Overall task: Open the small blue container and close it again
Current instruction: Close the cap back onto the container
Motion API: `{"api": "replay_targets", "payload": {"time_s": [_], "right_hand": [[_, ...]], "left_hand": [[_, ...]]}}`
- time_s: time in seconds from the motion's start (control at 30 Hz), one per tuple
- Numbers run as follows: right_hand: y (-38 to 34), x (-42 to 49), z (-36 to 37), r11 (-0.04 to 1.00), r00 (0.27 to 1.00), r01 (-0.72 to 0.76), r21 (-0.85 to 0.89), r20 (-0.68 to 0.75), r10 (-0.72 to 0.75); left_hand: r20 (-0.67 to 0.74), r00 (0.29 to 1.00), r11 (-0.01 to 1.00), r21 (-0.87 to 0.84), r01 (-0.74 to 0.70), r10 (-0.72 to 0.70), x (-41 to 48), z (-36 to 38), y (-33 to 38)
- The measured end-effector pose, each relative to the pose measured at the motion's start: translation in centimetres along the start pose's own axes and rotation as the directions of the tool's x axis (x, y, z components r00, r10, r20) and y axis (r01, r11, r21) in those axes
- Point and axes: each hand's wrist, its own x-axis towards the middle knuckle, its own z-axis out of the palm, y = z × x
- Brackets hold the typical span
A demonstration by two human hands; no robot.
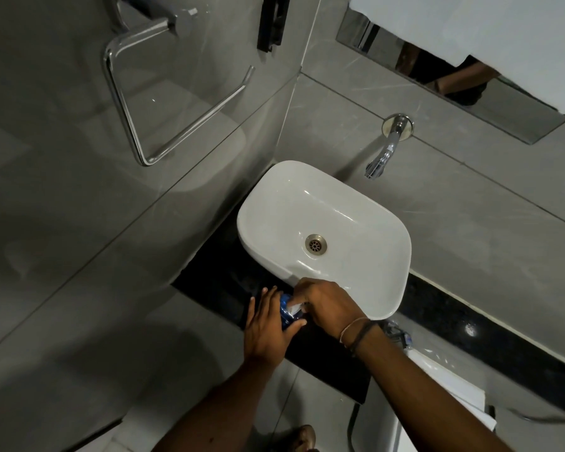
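- The small blue plastic container point(287, 310) sits between both hands, over the black polished stone counter point(333, 357).
- The left hand point(265, 329) wraps around the container's side, thumb across its near edge, clamped on it.
- The right hand point(330, 305) covers the container's top, fingers closed on the pale cap part; whether the lid is on is hidden.
- Just beyond the grip stands the white oval ceramic basin point(323, 203), with the chrome wall spout point(384, 154) above it.
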Motion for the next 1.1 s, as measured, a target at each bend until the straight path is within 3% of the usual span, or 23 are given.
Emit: {"api": "replay_targets", "payload": {"time_s": [0.17, 0.23, 0.27, 0.33, 0.4, 0.43, 0.53, 0.6, 0.7, 0.9, 1.1], "right_hand": [[0.4, -0.4, 0.5, 0.997, 0.999, -0.034, 0.072, -0.031, 0.037], [0.6, -1.2, 1.4, 0.956, 0.971, -0.137, 0.259, -0.156, 0.181], [0.7, -1.7, 2.3, 0.894, 0.918, -0.212, 0.394, -0.232, 0.32], [0.7, -2.8, 4.6, 0.664, 0.734, -0.339, 0.667, -0.253, 0.63], [0.6, -3.2, 7.2, 0.366, 0.57, -0.408, 0.836, -0.08, 0.818], [0.4, -3.1, 8.3, 0.204, 0.521, -0.408, 0.89, 0.043, 0.852], [-0.5, -2.1, 10.2, -0.28, 0.515, -0.296, 0.913, 0.399, 0.758], [-0.7, -1.5, 11.0, -0.417, 0.546, -0.249, 0.874, 0.482, 0.685], [-0.7, -1.1, 11.7, -0.465, 0.568, -0.211, 0.86, 0.495, 0.658], [-0.7, -0.4, 12.2, -0.444, 0.549, -0.203, 0.873, 0.477, 0.687], [-3.2, 4.1, 10.3, -0.453, 0.627, -0.183, 0.873, 0.458, 0.63]], "left_hand": [[-0.018, 1.0, 1.0, 0.004, -0.004, 0.004, 0.0, 0.1, 0.0], [-0.022, 1.0, 1.0, -0.004, 0.002, -0.002, -0.1, 0.2, 0.0], [-0.02, 1.0, 1.0, -0.015, 0.011, -0.011, 0.0, 0.3, -0.1], [-0.005, 0.999, 0.998, -0.05, 0.044, -0.044, -0.1, 0.4, 0.0], [0.039, 0.994, 0.99, -0.097, 0.107, -0.103, -0.1, 0.5, 0.1], [0.069, 0.989, 0.983, -0.123, 0.139, -0.132, -0.1, 0.5, 0.1], [0.135, 0.977, 0.964, -0.185, 0.189, -0.166, -0.2, 0.5, 0.2], [0.15, 0.974, 0.961, -0.197, 0.196, -0.167, -0.2, 0.6, 0.3], [0.158, 0.972, 0.958, -0.203, 0.203, -0.173, -0.2, 0.7, 0.2], [0.176, 0.971, 0.959, -0.204, 0.194, -0.159, 0.0, 0.1, -0.2], [0.084, 0.977, 0.95, -0.232, 0.21, -0.196, 2.3, -4.2, -2.4]]}}
